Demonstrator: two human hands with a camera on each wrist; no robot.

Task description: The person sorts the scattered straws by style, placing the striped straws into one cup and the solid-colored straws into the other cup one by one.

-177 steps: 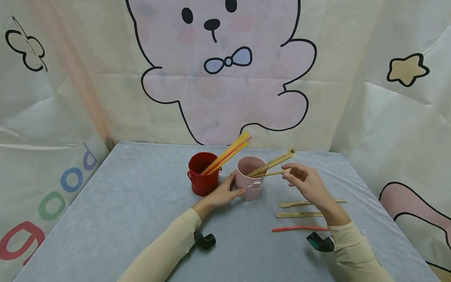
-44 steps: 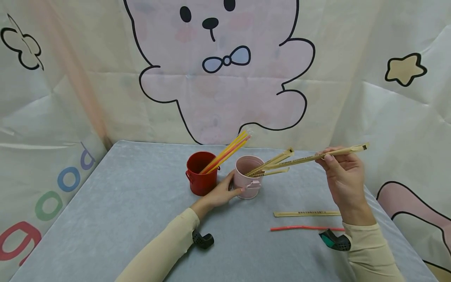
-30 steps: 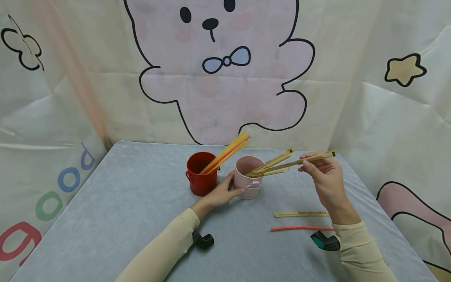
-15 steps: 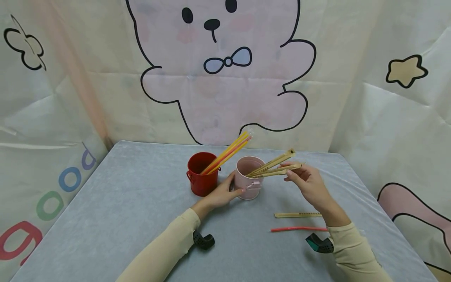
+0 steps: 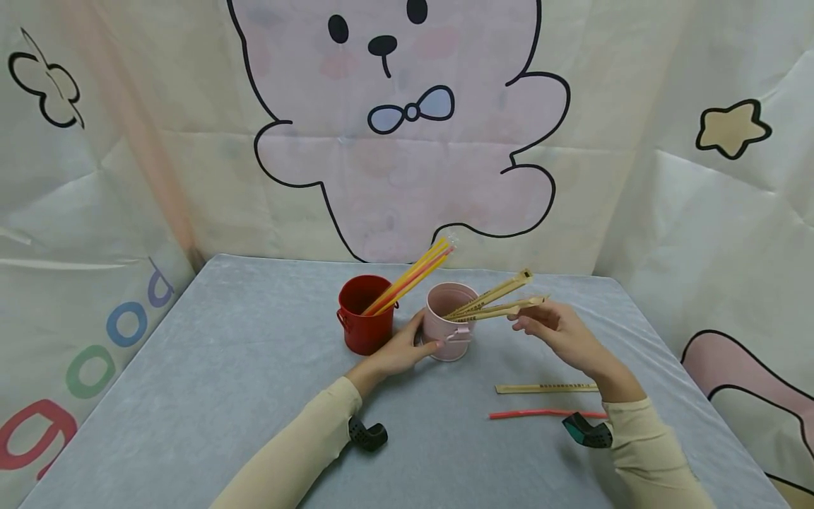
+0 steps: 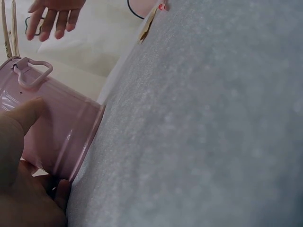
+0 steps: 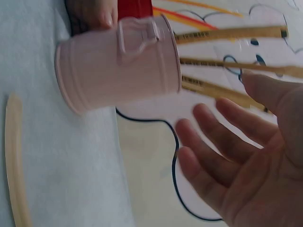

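Note:
A small pink bucket [image 5: 446, 343] stands on the table, and my left hand [image 5: 399, 351] holds its side, with the thumb in front and the fingers behind. Several chopsticks in printed tan paper wrappers [image 5: 502, 288] lean out of it to the right. My right hand [image 5: 562, 338] is just beside their outer ends. The right wrist view shows its fingers [image 7: 208, 163] spread and loosely bent, gripping nothing; the thumb tip overlaps a wrapper [image 7: 227, 34] group, and contact is unclear. A wrapped chopstick packet [image 5: 540, 388] and a red straw [image 5: 540, 413] lie nearer me.
Left of the pink bucket, close to my left hand, a red bucket [image 5: 362, 334] holds yellow and red straws [image 5: 412, 280] leaning right. A blue-grey cloth [image 5: 267, 367] covers the table. A printed curtain [image 5: 445, 177] hangs behind it.
My right hand has lowered another wrapped chopstick packet from the table into the pink bucket, then let go and drawn slightly right. My left hand keeps its hold on the bucket.

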